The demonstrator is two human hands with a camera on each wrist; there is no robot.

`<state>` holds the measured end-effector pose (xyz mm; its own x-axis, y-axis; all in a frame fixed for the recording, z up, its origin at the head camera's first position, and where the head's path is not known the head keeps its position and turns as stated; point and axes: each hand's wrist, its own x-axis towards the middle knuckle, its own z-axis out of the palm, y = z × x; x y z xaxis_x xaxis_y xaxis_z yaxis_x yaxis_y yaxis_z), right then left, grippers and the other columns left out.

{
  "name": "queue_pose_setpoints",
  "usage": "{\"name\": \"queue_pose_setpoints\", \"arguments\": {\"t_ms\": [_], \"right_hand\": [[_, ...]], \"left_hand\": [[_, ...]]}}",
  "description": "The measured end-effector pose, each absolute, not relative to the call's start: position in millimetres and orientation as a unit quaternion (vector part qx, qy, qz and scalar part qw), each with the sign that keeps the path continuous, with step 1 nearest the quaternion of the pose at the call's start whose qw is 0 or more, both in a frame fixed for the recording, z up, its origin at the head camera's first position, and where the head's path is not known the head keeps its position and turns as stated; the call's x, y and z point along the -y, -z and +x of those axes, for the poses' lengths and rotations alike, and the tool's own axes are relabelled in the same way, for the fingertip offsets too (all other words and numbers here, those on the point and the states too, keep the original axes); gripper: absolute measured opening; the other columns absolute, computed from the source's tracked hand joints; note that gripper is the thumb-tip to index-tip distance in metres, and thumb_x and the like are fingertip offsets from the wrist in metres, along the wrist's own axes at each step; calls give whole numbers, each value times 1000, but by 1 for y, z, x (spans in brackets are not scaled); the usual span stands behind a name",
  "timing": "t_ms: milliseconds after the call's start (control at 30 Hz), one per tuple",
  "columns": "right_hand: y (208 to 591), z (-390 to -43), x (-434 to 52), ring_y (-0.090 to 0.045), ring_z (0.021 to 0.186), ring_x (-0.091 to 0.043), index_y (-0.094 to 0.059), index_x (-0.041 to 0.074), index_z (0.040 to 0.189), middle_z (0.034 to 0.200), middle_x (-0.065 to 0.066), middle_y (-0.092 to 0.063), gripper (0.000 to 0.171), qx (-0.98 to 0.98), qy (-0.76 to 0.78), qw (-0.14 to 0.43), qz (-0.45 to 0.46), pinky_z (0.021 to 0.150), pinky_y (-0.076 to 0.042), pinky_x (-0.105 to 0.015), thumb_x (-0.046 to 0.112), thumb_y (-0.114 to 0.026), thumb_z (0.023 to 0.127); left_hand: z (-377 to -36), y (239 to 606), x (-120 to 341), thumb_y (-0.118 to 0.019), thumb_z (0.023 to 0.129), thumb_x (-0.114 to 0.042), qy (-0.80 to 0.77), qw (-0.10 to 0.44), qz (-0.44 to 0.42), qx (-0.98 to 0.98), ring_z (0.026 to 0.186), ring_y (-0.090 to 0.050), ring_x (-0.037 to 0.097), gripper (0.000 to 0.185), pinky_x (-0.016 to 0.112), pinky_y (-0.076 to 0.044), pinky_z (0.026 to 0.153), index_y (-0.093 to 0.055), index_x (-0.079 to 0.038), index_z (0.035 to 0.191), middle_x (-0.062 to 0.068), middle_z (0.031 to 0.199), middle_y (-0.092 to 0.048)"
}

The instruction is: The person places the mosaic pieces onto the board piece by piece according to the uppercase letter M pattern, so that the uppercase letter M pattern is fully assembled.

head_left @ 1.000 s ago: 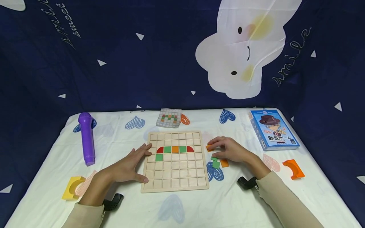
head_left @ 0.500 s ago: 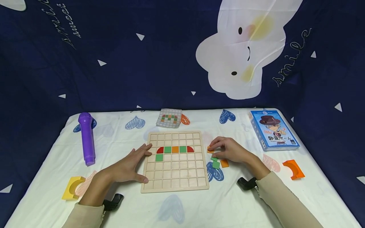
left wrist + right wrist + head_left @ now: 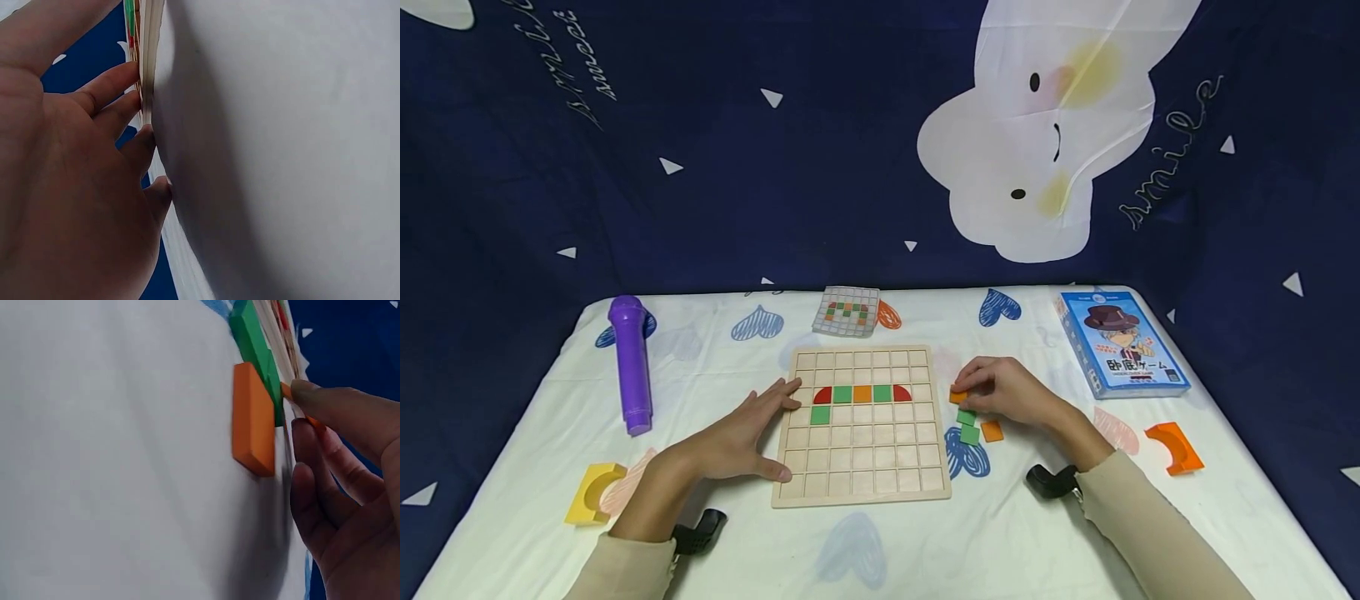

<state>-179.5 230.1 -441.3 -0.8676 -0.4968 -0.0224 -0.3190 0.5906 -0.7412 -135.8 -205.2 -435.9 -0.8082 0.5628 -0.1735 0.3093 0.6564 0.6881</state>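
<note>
Orange tile (image 3: 958,397) right of centre, pinched by the right hand (image 3: 1009,392): best lifted level, the left hand (image 3: 737,437), fingers spread, bracing the board (image 3: 883,457).

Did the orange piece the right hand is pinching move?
Yes, a little: in the head view, the orange piece slid right, slightly farther from the wooden board.

The left grip (image 3: 741,437) is resting against the left edge of the board (image 3: 861,458), fingers and thumb spread; the right grip (image 3: 1009,393) is pinching, fingers bent, just right of the board.
</note>
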Motion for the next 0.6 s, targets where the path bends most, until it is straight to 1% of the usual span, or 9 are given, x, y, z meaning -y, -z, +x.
{"name": "queue_pose_setpoints", "arguments": {"t_ms": [100, 200, 267, 367, 500, 600], "right_hand": [[439, -181, -231, -67, 102, -14, -82, 13, 104, 107, 0, -76, 19, -887, 387, 105, -231, 87, -56, -16, 11, -82, 84], [436, -182, -230, -68, 105, -16, -82, 14, 105, 109, 1, -77, 20, -889, 382, 98, -233, 90, -56, -15, 12, -81, 85], [434, -182, -229, -69, 106, -17, -82, 14, 105, 110, 0, -77, 19, -889, 382, 93, -237, 90, -56, -16, 12, -81, 86], [432, -181, -226, -70, 107, -20, -82, 13, 105, 111, -1, -77, 19, -884, 388, 85, -246, 88, -57, -16, 12, -80, 86], [431, -180, -220, -69, 108, -19, -81, 13, 106, 113, -1, -77, 19, -876, 399, 90, -255, 88, -57, -16, 12, -79, 87], [433, -178, -213, -70, 105, -18, -81, 12, 107, 115, -2, -76, 19, -868, 409, 101, -263, 86, -59, -16, 12, -78, 88]], "left_hand": [[-136, 436, 206, -92, 66, -42, -334, 187, 247, -890, 160, -8, 43, 121, 68, -1, 129, -25, -8, 160, 12, 162, -40], [-135, 436, 206, -93, 66, -42, -335, 188, 246, -890, 161, -8, 42, 121, 67, -1, 129, -24, -9, 161, 12, 161, -41], [-135, 436, 206, -92, 66, -41, -335, 187, 247, -890, 161, -8, 43, 122, 67, -1, 129, -24, -9, 161, 11, 160, -42], [-135, 437, 206, -93, 66, -41, -337, 185, 248, -889, 160, -9, 43, 120, 67, -2, 129, -25, -8, 160, 12, 162, -39], [-135, 436, 205, -93, 66, -40, -337, 184, 247, -890, 161, -9, 42, 119, 67, -2, 129, -27, -8, 160, 12, 165, -34], [-135, 437, 205, -93, 66, -40, -335, 183, 249, -890, 160, -9, 43, 120, 67, -2, 129, -27, -8, 160, 12, 164, -37]]}}
